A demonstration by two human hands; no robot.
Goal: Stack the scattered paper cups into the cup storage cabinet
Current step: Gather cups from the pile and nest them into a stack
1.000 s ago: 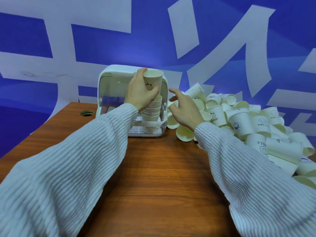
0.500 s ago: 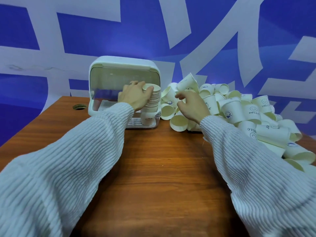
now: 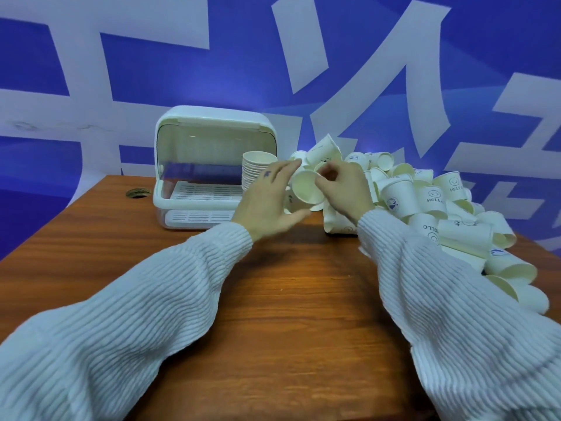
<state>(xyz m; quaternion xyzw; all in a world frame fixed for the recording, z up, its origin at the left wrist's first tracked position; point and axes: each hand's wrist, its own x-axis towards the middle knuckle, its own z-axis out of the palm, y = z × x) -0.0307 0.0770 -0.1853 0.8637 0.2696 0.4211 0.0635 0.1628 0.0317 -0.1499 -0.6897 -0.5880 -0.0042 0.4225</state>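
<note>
A white cup storage cabinet (image 3: 212, 117) stands open at the back of the wooden table, with a stack of nested paper cups (image 3: 256, 167) in its right side. My right hand (image 3: 343, 186) pinches a single paper cup (image 3: 305, 188) by its rim, mouth turned toward me. My left hand (image 3: 268, 199) is spread with straight fingers just left of that cup, fingertips near its rim and thumb below it, holding nothing. A big heap of loose paper cups (image 3: 431, 205) lies to the right.
The wooden table (image 3: 273, 299) stretches toward me between my sleeves. A round cable hole (image 3: 138, 192) sits at the table's back left. A blue and white wall rises behind everything.
My left hand set its cup onto the stack in the cabinet, let go and swung right. My right hand picked a cup out of the heap and raised it.
</note>
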